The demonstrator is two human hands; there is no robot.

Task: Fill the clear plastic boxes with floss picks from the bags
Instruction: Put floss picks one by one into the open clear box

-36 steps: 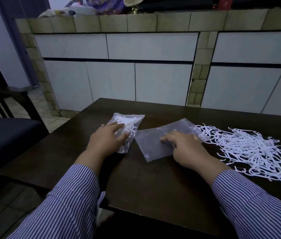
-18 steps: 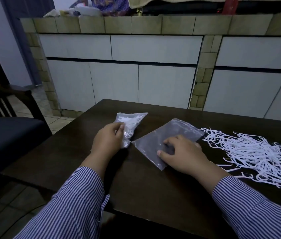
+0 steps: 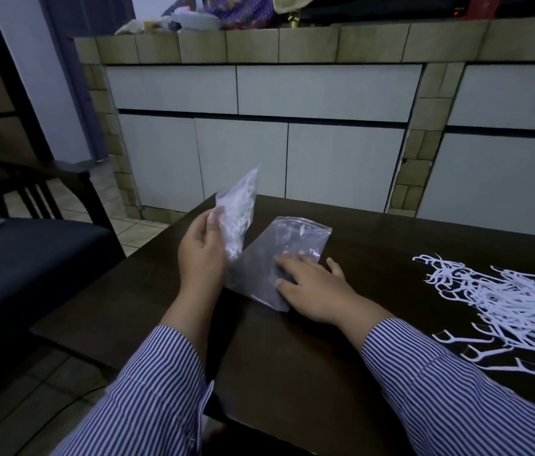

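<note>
My left hand pinches a small clear plastic bag packed with white floss picks, thumb on its near face, and has lifted it off the dark wooden table to stand upright at about eleven o'clock. My right hand lies flat, fingers straight, pressing the empty clear zip bag at twelve. A second ago the full bag lay flat under my fingers; now raised, it looks ready for opening. The loose white heap of floss picks sits at two o'clock. No clear boxes show yet.
</note>
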